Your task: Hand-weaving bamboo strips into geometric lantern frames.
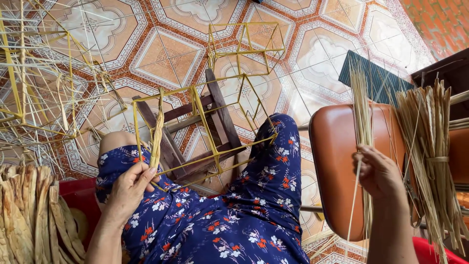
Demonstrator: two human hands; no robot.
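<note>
My left hand (131, 185) rests on my lap and pinches the lower end of a braided straw strip (157, 132) that runs up along a yellow wire frame (198, 105). The frame lies across a small dark wooden stool (222, 122) between my knees. My right hand (378, 172) reaches over an orange chair seat (332, 161) and grips a few thin pale reeds (361, 107) from a loose bunch standing there. I wear blue trousers with a flower print (234, 215).
More yellow wire frames (34, 83) stand on the patterned tile floor at the left and one (246, 41) beyond the stool. A tied bundle of dried reeds (430, 151) leans at the right. Braided straw strips (24, 215) pile at the lower left.
</note>
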